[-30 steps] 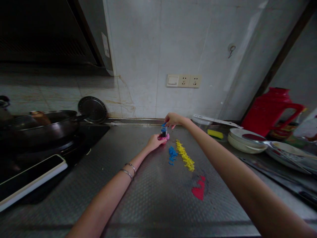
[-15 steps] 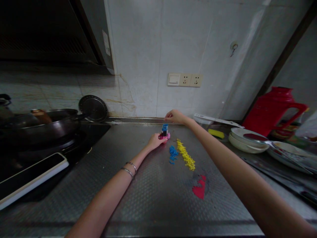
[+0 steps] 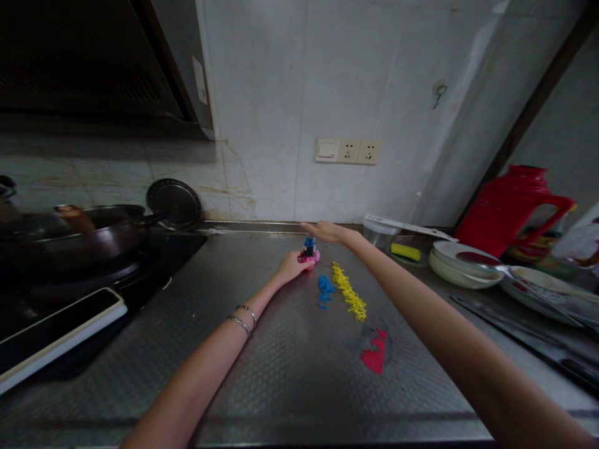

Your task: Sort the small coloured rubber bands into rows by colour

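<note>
A person's left hand is clamped around the pink base of a small upright container, blue at the top, on a metal countertop. The right hand stretches out flat, palm down, directly over the grip; whether it touches the container's top is hard to tell from here. Just right of the grip lies a small heap of blue strands, then a long row of yellow strands. Farther right, nearer the viewer than the grip, is a ragged red piece.
</note>
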`<state>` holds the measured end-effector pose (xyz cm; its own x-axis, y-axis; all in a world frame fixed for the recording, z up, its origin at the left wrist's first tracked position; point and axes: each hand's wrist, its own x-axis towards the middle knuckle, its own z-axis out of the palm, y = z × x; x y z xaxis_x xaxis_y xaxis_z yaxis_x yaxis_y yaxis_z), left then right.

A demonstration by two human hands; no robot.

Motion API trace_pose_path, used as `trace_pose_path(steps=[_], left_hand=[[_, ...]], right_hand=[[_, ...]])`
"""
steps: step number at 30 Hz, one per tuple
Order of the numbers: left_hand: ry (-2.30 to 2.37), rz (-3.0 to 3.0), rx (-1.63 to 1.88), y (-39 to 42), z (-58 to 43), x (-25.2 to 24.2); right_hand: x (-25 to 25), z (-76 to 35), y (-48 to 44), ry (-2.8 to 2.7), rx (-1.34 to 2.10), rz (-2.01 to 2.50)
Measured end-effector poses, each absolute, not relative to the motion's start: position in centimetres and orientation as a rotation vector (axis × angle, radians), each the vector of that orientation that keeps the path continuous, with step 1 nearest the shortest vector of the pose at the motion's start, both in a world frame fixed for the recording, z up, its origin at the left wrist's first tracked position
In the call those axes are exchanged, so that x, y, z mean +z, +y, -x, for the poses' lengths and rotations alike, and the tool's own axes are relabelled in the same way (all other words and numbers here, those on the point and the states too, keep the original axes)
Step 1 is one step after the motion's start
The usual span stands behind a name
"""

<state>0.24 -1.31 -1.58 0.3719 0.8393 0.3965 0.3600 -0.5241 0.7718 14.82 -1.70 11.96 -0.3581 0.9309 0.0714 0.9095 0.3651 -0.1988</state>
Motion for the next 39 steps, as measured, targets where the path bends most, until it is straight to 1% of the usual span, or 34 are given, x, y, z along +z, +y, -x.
trace_pose_path(steps=[10,18,24,31,35,39], left_hand=[[1.043,-2.085,1.079,-0.9,-0.3,-1.9],[1.048,-2.096,1.071,-0.9,-0.2,-1.9],[1.069,-2.130,1.079,-1.0,-0.2,-1.8],[1.071,-2.145,1.047,-1.2,-0.3,-1.6],[1.052,-2.133,1.047,-1.2,-0.3,-1.6],[1.030,-2.126,1.073,-1.2,-0.4,-1.5]], right_hand=[[10.8,-13.3,0.4,-2.454,0.287,1.834],[10.8,-13.3,0.2,-2.434,0.305,1.750],[12.2,-13.5,-1.2,-2.346,0.187,1.697],[14.0,-15.6,-4.1,-2.308,-0.003,1.496],[12.4,-17.2,-7.4,-2.328,-0.061,1.455],[8.8,-17.6,-12.0,-2.462,-0.189,1.561]])
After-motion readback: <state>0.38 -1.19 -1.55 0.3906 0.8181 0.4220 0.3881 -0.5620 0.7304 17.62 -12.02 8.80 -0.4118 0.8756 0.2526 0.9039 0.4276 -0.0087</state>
